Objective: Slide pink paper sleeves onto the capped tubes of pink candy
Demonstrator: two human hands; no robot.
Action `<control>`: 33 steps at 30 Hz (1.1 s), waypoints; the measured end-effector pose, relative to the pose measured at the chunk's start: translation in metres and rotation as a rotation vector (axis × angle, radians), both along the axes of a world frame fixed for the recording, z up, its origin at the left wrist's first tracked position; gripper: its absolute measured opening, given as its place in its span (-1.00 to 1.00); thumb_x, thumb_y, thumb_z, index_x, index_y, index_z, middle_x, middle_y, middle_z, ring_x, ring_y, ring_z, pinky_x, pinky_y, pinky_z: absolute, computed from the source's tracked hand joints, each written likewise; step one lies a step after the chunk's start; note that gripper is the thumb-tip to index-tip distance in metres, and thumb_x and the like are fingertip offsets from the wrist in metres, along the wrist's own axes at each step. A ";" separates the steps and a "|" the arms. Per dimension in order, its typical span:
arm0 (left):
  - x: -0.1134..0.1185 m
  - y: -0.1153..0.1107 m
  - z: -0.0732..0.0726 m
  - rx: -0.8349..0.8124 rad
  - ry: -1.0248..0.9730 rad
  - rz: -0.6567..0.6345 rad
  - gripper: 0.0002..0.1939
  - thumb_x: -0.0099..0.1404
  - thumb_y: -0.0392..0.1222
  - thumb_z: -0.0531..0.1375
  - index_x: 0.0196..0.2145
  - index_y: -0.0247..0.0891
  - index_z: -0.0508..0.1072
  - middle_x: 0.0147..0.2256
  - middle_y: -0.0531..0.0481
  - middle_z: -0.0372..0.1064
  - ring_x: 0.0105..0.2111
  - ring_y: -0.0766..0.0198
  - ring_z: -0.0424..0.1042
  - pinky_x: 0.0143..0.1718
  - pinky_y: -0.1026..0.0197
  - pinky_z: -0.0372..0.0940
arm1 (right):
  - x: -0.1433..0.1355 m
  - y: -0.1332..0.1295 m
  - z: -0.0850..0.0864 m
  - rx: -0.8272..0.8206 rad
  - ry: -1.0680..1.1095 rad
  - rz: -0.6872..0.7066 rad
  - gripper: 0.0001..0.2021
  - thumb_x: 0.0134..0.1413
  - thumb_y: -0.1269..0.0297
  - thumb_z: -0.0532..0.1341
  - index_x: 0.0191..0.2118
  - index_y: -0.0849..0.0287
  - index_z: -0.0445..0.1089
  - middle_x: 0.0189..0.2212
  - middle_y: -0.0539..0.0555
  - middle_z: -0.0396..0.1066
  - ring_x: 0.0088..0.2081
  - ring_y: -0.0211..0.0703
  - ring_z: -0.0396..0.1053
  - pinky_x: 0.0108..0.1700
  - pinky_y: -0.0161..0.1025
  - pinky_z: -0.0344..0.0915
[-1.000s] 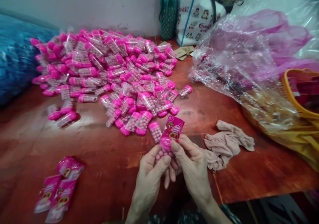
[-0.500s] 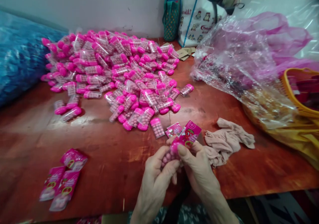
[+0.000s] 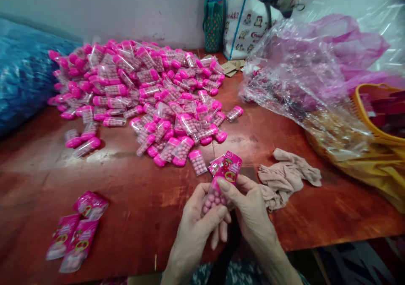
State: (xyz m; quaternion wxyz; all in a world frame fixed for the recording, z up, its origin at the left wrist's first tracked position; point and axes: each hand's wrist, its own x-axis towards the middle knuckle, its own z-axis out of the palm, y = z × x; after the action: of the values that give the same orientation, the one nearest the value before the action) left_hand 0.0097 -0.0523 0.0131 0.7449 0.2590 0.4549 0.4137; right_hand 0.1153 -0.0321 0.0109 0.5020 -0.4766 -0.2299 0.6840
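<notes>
Pink-capped clear container (image 3: 214,198), probably light, stiff and slippery, best held by its sides; left hand (image 3: 196,222) and right hand (image 3: 249,205), each grip clamped on it.

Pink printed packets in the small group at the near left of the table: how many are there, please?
3: a rear packet, a left packet and a right packet in front of it. Another could be hidden underneath.

Held bottle (image 3: 212,199), lower centre: clear, smooth plastic; wrapper (image 3: 230,166), glossy. Worktop (image 3: 133,209): smooth, with a patchy sheen. Cloth (image 3: 286,177), right: matt, wrinkled. Sheeting (image 3: 281,71), upper right: crinkled, shiny plastic.
</notes>
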 end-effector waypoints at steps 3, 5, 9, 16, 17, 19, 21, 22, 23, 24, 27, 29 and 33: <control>-0.003 -0.003 -0.005 0.011 -0.046 -0.059 -0.85 0.21 -0.22 0.17 -0.27 -0.31 0.32 -0.49 0.01 0.39 -0.67 0.46 0.31 -0.73 0.48 0.14 | 0.006 0.003 -0.002 -0.006 -0.051 -0.037 -0.81 -0.09 0.21 0.33 -0.35 0.21 0.45 -0.67 -0.09 0.39 -0.74 -0.41 0.21 -0.71 -0.47 0.20; -0.002 -0.006 -0.007 -0.001 -0.038 -0.049 -0.86 0.23 -0.19 0.15 -0.29 -0.31 0.33 -0.51 0.02 0.38 -0.71 0.49 0.28 -0.77 0.50 0.09 | 0.006 0.002 -0.002 0.000 -0.114 -0.057 -0.80 -0.12 0.21 0.35 -0.36 0.20 0.45 -0.63 -0.09 0.39 -0.69 -0.40 0.24 -0.67 -0.46 0.22; 0.008 -0.011 -0.006 -0.047 0.006 0.029 -0.84 0.23 -0.14 0.15 -0.30 -0.29 0.31 -0.60 0.09 0.33 -0.80 0.52 0.20 -0.83 0.52 -0.05 | -0.001 -0.002 0.000 0.028 -0.300 -0.079 -0.81 -0.10 0.20 0.34 -0.41 0.19 0.41 -0.60 -0.10 0.37 -0.59 -0.39 0.30 -0.55 -0.47 0.27; 0.012 -0.007 -0.002 -0.052 -0.047 0.143 -0.86 0.21 -0.16 0.18 -0.34 -0.29 0.34 -0.73 0.16 0.22 -0.84 0.53 0.09 -0.83 0.52 -0.06 | -0.013 -0.013 -0.004 0.000 -0.168 -0.066 -0.80 0.00 0.16 0.28 -0.41 0.21 0.39 -0.61 -0.08 0.33 -0.61 -0.38 0.29 -0.56 -0.45 0.27; 0.010 -0.005 -0.002 -0.058 -0.076 0.144 -0.86 0.20 -0.17 0.18 -0.37 -0.29 0.34 -0.69 0.13 0.27 -0.83 0.54 0.11 -0.83 0.52 -0.05 | -0.011 -0.012 -0.004 0.012 -0.115 -0.069 -0.80 0.03 0.15 0.25 -0.39 0.19 0.39 -0.62 -0.10 0.32 -0.64 -0.40 0.27 -0.58 -0.46 0.24; 0.006 -0.001 -0.002 -0.069 -0.131 0.121 -0.87 0.21 -0.19 0.17 -0.41 -0.30 0.35 -0.62 0.07 0.34 -0.81 0.54 0.14 -0.83 0.51 -0.03 | -0.006 -0.010 -0.003 0.044 -0.034 -0.045 -0.79 0.09 0.12 0.20 -0.35 0.17 0.40 -0.66 -0.12 0.29 -0.68 -0.41 0.22 -0.64 -0.47 0.18; 0.002 0.001 -0.002 -0.072 -0.172 0.095 -0.90 0.22 -0.21 0.16 -0.40 -0.31 0.38 -0.61 0.05 0.35 -0.81 0.54 0.14 -0.82 0.51 -0.01 | -0.002 -0.007 -0.001 0.081 -0.049 -0.006 -0.78 0.11 0.12 0.17 -0.37 0.17 0.41 -0.65 -0.10 0.30 -0.68 -0.41 0.22 -0.65 -0.47 0.17; 0.002 0.001 -0.001 -0.076 -0.185 0.095 -0.91 0.22 -0.23 0.17 -0.39 -0.31 0.39 -0.61 0.06 0.35 -0.81 0.55 0.14 -0.81 0.51 0.01 | -0.001 -0.006 0.000 0.099 -0.096 0.001 -0.77 0.10 0.13 0.19 -0.40 0.18 0.42 -0.63 -0.09 0.32 -0.65 -0.40 0.25 -0.61 -0.46 0.20; 0.002 0.001 -0.001 -0.088 -0.193 0.104 -0.92 0.20 -0.23 0.18 -0.37 -0.31 0.40 -0.60 0.06 0.34 -0.80 0.54 0.14 -0.81 0.51 0.03 | 0.000 -0.005 0.001 0.111 -0.157 -0.003 -0.78 0.08 0.14 0.21 -0.44 0.19 0.42 -0.60 -0.07 0.34 -0.60 -0.38 0.28 -0.56 -0.46 0.23; 0.003 0.000 -0.001 -0.104 -0.199 0.122 -0.91 0.19 -0.23 0.20 -0.36 -0.31 0.40 -0.60 0.07 0.34 -0.80 0.54 0.14 -0.81 0.51 0.04 | -0.001 -0.005 0.002 0.118 -0.215 -0.014 -0.78 0.06 0.16 0.22 -0.46 0.19 0.42 -0.57 -0.06 0.35 -0.56 -0.36 0.30 -0.51 -0.44 0.26; 0.010 -0.004 0.002 -0.143 -0.200 0.187 -0.82 0.11 -0.18 0.26 -0.34 -0.31 0.41 -0.61 0.10 0.29 -0.80 0.54 0.13 -0.83 0.50 0.05 | -0.010 -0.010 -0.001 0.107 -0.295 -0.071 -0.79 0.07 0.16 0.21 -0.45 0.18 0.41 -0.54 -0.04 0.36 -0.49 -0.30 0.34 -0.45 -0.40 0.30; 0.014 -0.005 0.003 -0.143 -0.168 0.238 -0.79 0.09 -0.15 0.28 -0.33 -0.31 0.42 -0.60 0.13 0.24 -0.79 0.56 0.09 -0.83 0.51 0.06 | -0.018 -0.015 -0.005 0.082 -0.295 -0.097 -0.78 0.09 0.14 0.19 -0.45 0.17 0.40 -0.53 -0.03 0.35 -0.46 -0.27 0.34 -0.43 -0.38 0.31; 0.015 -0.006 0.002 -0.098 -0.054 0.275 -0.84 0.16 -0.14 0.22 -0.37 -0.29 0.39 -0.59 0.17 0.16 -0.78 0.58 0.05 -0.81 0.52 0.05 | -0.024 -0.019 -0.014 0.046 -0.239 -0.094 -0.77 0.10 0.14 0.18 -0.44 0.18 0.40 -0.52 -0.04 0.32 -0.45 -0.30 0.33 -0.40 -0.40 0.31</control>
State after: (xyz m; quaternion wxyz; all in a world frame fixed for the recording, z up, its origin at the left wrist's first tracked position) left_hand 0.0247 -0.0583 0.0152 0.7049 0.1462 0.4857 0.4958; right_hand 0.0915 -0.0513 -0.0034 0.5132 -0.5534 -0.2813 0.5927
